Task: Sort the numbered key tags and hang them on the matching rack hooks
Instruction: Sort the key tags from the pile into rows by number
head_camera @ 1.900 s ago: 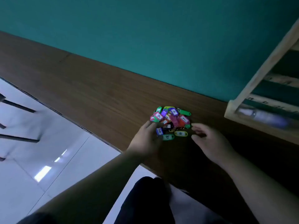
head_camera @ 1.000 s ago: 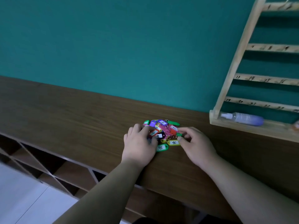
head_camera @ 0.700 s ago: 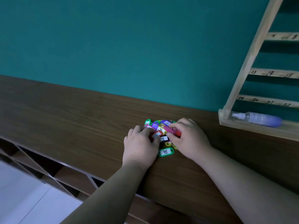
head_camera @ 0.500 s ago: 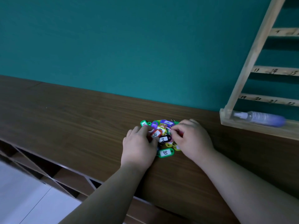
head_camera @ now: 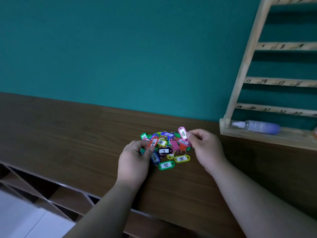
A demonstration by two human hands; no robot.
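Key tags (head_camera: 167, 149) lay heaped near the tabletop's (head_camera: 68, 134) back edge, left of the rack (head_camera: 243, 66). The right hand (head_camera: 205, 148) had just lifted pink tag 18 (head_camera: 182, 133) clear, pinching it; the left hand (head_camera: 133, 160) pinched orange tag 4 (head_camera: 153, 143): sorting begun.

Wood counter (head_camera: 72, 134): tag pile (head_camera: 169, 148), rack (head_camera: 243, 133).

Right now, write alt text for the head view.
The right hand pinches a pink tag marked 18 by a pile of coloured key tags on a counter; the left hand holds an orange tag. A numbered wooden rack stands at right.
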